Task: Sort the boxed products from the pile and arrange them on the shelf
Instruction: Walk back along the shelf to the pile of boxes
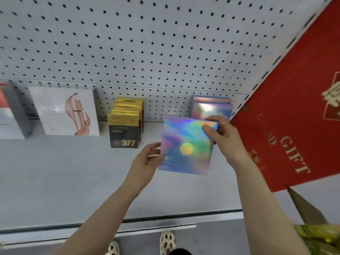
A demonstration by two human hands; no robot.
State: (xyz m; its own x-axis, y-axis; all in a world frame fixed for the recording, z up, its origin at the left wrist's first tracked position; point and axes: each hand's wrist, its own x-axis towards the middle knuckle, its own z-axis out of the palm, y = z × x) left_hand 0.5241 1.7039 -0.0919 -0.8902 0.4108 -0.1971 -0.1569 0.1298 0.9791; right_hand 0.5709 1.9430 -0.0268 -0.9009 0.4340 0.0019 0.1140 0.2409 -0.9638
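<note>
Looking down through the head camera, the person held a holographic box (pixel 186 146) in both hands above the grey shelf (pixel 64 172), its shiny face turned toward the viewer and tilted a little. The left hand (pixel 147 161) gripped the lower left edge, fingers curled behind it and thumb in front, while the right hand (pixel 219 133) pinched the upper right corner, thumb on the face and fingers over the top. Just behind the held box, against the pegboard back panel (pixel 147 43), stood a short row of matching holographic boxes (pixel 211 107), upright and facing forward. Further left stood a row of black-and-gold boxes (pixel 127 124), the front one marked 377, then a white box with a pink ribbon design (pixel 64 111), and at the far left edge a grey box (pixel 12 111) only partly in frame. A large red gift box (pixel 294 111) leaned in from the right, close to the right hand. The step in hand appeared to be placing: this box had been matched to its kind and was on its way to that row. The next move would probably call for standing it upright, squaring its face with the ones behind, setting it down directly in front of them, and keeping clear of the red box.
</note>
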